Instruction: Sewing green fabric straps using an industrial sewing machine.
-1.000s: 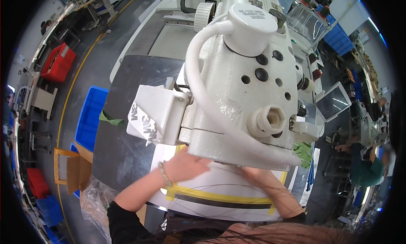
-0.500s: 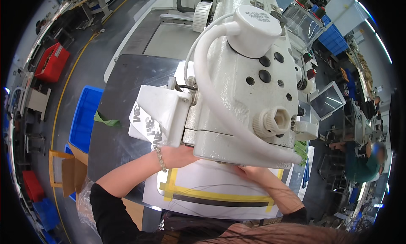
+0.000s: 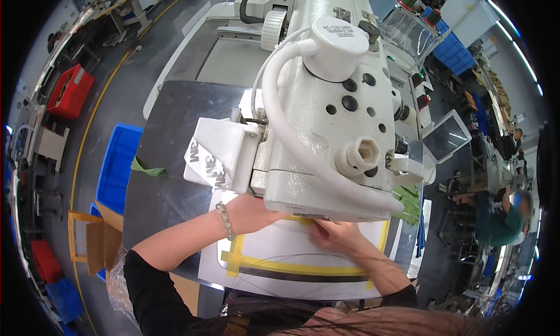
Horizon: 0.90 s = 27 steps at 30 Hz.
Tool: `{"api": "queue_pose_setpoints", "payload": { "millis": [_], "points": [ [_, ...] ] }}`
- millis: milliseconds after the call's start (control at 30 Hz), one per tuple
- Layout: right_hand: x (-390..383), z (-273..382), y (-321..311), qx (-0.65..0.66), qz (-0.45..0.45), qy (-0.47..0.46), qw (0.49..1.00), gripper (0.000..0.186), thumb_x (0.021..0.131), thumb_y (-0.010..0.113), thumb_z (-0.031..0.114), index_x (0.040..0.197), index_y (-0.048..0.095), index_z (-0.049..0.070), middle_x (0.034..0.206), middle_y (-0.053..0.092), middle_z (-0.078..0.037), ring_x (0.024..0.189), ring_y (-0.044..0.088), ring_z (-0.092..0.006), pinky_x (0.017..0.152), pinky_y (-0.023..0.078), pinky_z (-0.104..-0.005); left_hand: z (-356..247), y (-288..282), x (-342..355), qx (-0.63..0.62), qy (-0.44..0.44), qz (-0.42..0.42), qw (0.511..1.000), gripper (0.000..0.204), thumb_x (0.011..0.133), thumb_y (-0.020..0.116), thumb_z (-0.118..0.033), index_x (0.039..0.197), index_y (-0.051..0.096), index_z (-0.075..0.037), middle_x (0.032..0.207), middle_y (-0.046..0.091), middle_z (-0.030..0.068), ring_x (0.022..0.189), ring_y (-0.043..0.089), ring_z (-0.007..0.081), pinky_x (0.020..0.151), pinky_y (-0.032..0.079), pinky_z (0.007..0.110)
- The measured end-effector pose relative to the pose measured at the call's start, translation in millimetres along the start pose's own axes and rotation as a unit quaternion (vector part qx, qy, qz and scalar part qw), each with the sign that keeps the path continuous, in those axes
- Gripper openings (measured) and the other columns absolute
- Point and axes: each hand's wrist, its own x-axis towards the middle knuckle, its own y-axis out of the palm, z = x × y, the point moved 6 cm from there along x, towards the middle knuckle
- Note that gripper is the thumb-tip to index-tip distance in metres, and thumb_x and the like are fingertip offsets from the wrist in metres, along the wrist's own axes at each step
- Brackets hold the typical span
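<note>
A large white sewing machine head (image 3: 315, 155) stands over the work. Under its front edge reaches my left hand (image 3: 254, 215), with a beaded bracelet at the wrist; its fingertips are hidden by the machine. My right hand (image 3: 339, 236) is just below that edge, near the left one, slightly blurred, its fingers curled together; what they pinch, if anything, cannot be made out. Below both hands lies a white sheet (image 3: 280, 245) with yellow tape (image 3: 291, 267) along its borders and a dark strip (image 3: 291, 276) at the near side.
Green fabric-like pieces (image 3: 409, 205) lie right of the machine head, another green piece (image 3: 149, 169) at the metal table's (image 3: 169, 126) left edge. Left stand a blue bin (image 3: 118, 167) and a cardboard box (image 3: 105, 237). A screen (image 3: 448, 136) and a seated person (image 3: 496, 219) are at right.
My right hand has drawn left and out from under the machine head, its fingers now curled. More of my left hand shows. The view has shifted slightly.
</note>
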Motion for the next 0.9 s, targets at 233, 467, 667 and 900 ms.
{"api": "queue_pose_setpoints", "payload": {
  "millis": [233, 467, 667, 900],
  "points": [
    [11.2, 24.7, 5.4, -0.080, -0.015, 0.002, 0.997, 0.043, 0.066, 0.072, 0.013, 0.107, 0.064, 0.004, 0.101, 0.062, -0.010, 0.093, 0.059, -0.0267, 0.077, 0.050, -0.0339, -12.9, -4.9, -1.0, 0.039, 0.031, -0.018, 0.999, 0.035, 0.083, 0.053, -0.011, 0.117, 0.058, -0.011, 0.115, 0.060, 0.0039, 0.102, 0.061, 0.0184, 0.078, 0.052, 0.032],
    [13.8, 33.8, 9.6, -0.153, -0.042, -0.017, 0.987, 0.040, 0.069, 0.070, 0.010, 0.105, 0.062, -0.002, 0.098, 0.055, -0.012, 0.090, 0.058, -0.0269, 0.077, 0.050, -0.0344, -23.5, -11.9, -10.1, 0.149, 0.022, -0.156, 0.976, 0.032, 0.079, 0.058, -0.014, 0.109, 0.061, -0.004, 0.113, 0.059, 0.0053, 0.104, 0.058, 0.0179, 0.094, 0.042, 0.033],
    [12.3, 33.6, 13.2, -0.174, -0.065, -0.022, 0.982, 0.039, 0.067, 0.069, 0.008, 0.104, 0.062, -0.002, 0.097, 0.056, -0.014, 0.093, 0.059, -0.0274, 0.078, 0.051, -0.0347, -28.6, -8.5, -10.2, 0.190, -0.033, -0.135, 0.972, 0.036, 0.080, 0.062, -0.020, 0.113, 0.059, -0.007, 0.112, 0.058, 0.0034, 0.102, 0.057, 0.0159, 0.098, 0.038, 0.037],
    [10.1, 29.9, 16.5, -0.180, -0.089, -0.029, 0.979, 0.036, 0.066, 0.068, 0.009, 0.100, 0.063, -0.001, 0.096, 0.057, -0.014, 0.093, 0.059, -0.0266, 0.079, 0.050, -0.0330, -31.9, -2.1, -7.5, 0.205, -0.102, -0.117, 0.966, 0.044, 0.079, 0.066, -0.027, 0.121, 0.059, -0.018, 0.108, 0.057, -0.0029, 0.103, 0.055, 0.0120, 0.100, 0.030, 0.047]
  ]
}}
